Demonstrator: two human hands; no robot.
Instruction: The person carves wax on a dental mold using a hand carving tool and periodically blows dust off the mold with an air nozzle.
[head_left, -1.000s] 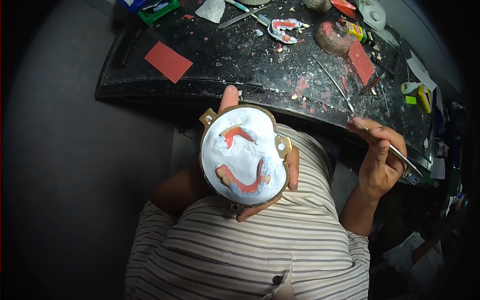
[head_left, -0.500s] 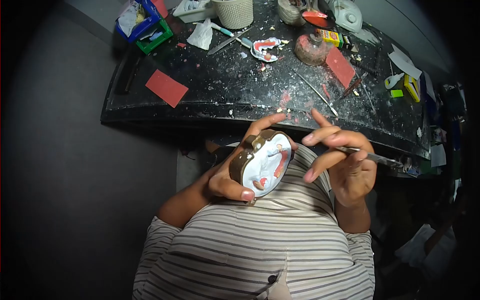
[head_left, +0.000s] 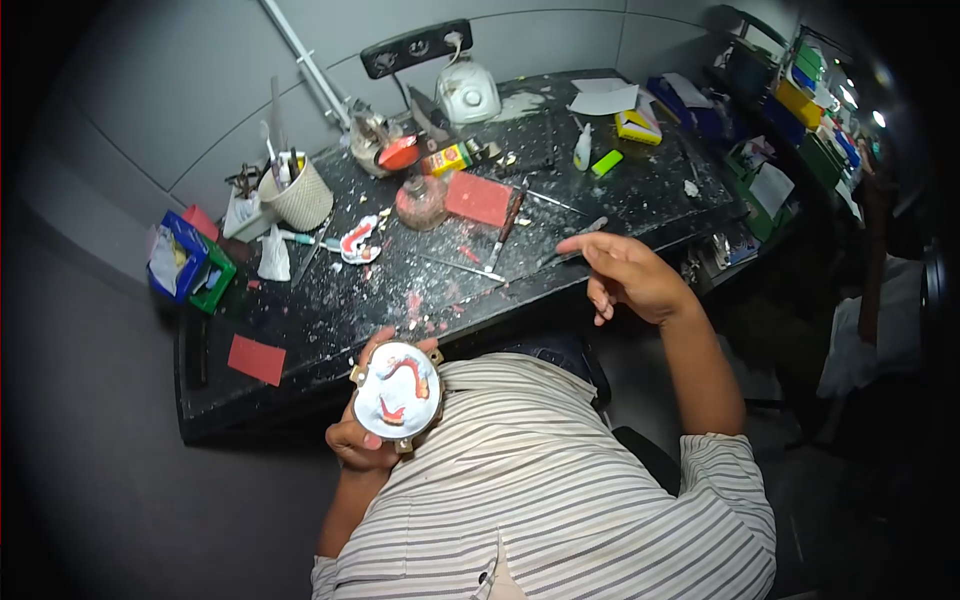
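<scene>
My left hand (head_left: 365, 440) grips a round metal dental flask half (head_left: 404, 445) from below and the side, its face turned up. White plaster (head_left: 397, 388) fills the flask, with a curved red-and-tan denture piece (head_left: 410, 372) and a smaller red piece (head_left: 393, 413) set in it. Over the bench's front edge, my right hand (head_left: 635, 275) has its index finger stretched out and the other fingers loosely bent; I see nothing held in it. A metal hand tool (head_left: 597, 224) lies on the bench by that index fingertip; whether they touch, I cannot tell.
The black bench (head_left: 310, 345) carries red wax sheets (head_left: 257, 360), a dental model (head_left: 360, 240), a glass burner jar (head_left: 421, 203), a brown-handled tool (head_left: 508, 228) and scattered debris. Farther back stand a woven cup (head_left: 298, 195), a white device (head_left: 468, 92) and a small bottle (head_left: 583, 148).
My right hand has moved right and forward to the bench, and the metal tool it held now lies there. The flask half has turned more face-up in my left hand. The view has swung right.
</scene>
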